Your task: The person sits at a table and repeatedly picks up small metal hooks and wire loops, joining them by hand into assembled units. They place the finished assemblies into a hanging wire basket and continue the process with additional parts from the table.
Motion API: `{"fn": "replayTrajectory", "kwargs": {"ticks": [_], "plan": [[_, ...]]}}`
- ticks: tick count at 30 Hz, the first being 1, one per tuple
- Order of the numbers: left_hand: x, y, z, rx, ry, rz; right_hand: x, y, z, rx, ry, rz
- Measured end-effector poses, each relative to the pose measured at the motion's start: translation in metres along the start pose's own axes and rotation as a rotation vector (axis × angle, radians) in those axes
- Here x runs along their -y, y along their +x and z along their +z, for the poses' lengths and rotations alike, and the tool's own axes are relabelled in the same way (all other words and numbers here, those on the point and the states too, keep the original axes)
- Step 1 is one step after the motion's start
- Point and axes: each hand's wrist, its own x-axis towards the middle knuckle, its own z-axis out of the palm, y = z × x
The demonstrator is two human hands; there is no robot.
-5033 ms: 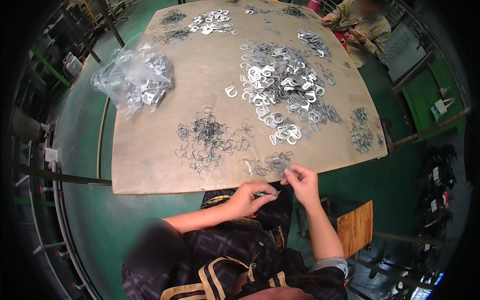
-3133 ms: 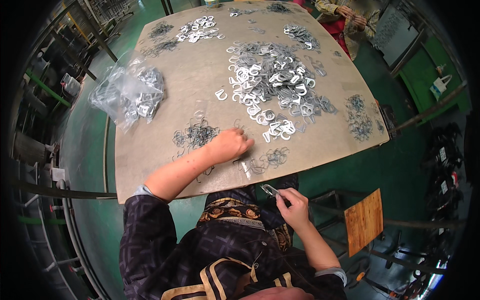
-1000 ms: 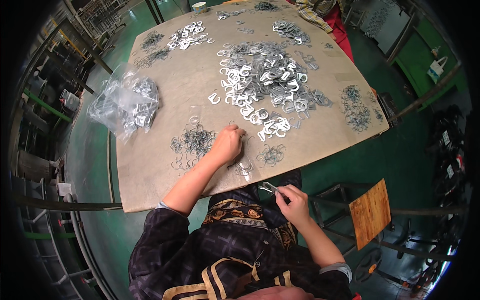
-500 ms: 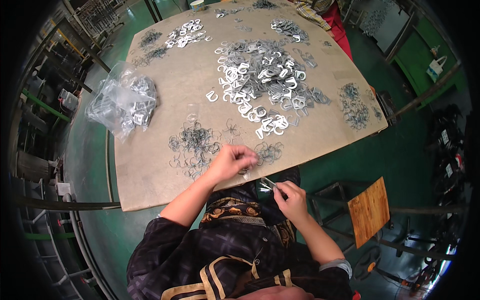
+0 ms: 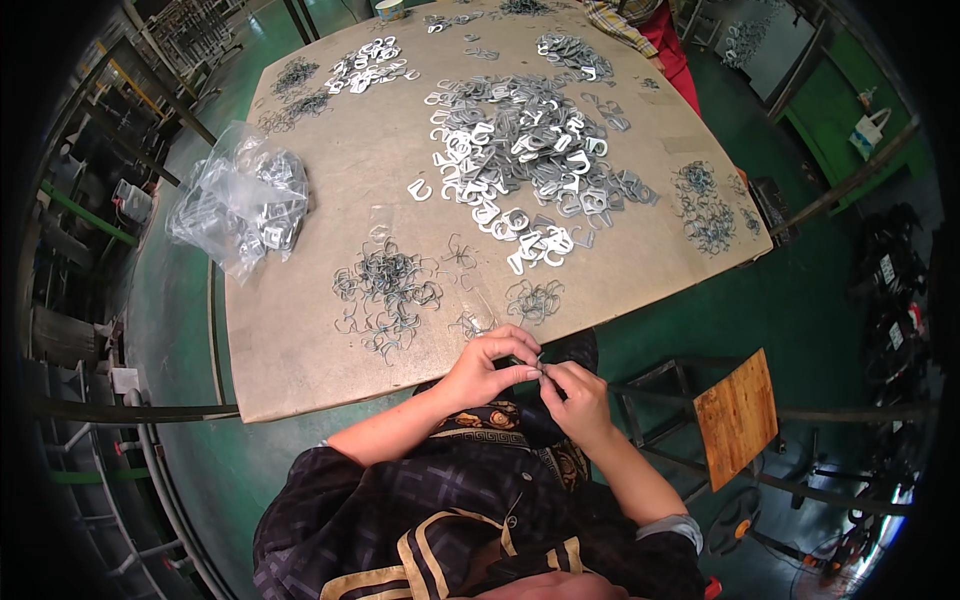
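Observation:
Just off the table's near edge, my left hand (image 5: 490, 370) and my right hand (image 5: 582, 398) meet fingertip to fingertip. My right hand is closed on a small metal hook, now mostly covered by the fingers. The left thumb and fingers pinch at the same spot; whatever they grip is too small and hidden to name. Nearest on the table lie a small heap of thin bent wire clips (image 5: 534, 300) and a larger heap of wire clips (image 5: 388, 285). Farther back spreads a big pile of flat silver metal hooks (image 5: 520, 150).
A clear plastic bag (image 5: 245, 200) of metal parts sits at the table's (image 5: 300, 350) left. More wire clips (image 5: 708, 210) lie at the right edge, and smaller piles of hooks (image 5: 365, 68) at the back. Another person's sleeve (image 5: 625, 25) shows far right. A wooden-topped stool (image 5: 738, 420) stands right.
My left hand has come from beside the small heap of wire clips toward me, and its fingers now meet those of my right hand. The hook in my right hand has become mostly hidden.

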Motion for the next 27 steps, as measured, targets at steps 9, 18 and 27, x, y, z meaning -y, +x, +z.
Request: {"fn": "replayTrajectory", "kwargs": {"ticks": [9, 18, 27], "plan": [[-0.004, -0.009, 0.005, 0.054, 0.002, 0.108, -0.045, 0.032, -0.01, -0.139, 0.023, 0.075], [-0.004, -0.013, 0.013, 0.124, 0.103, 0.163, -0.121, 0.134, 0.041, -0.044, -0.348, 0.139], [0.008, -0.018, 0.014, 0.08, 0.124, 0.109, -0.143, 0.141, 0.029, -0.061, 0.057, 0.459]]}}
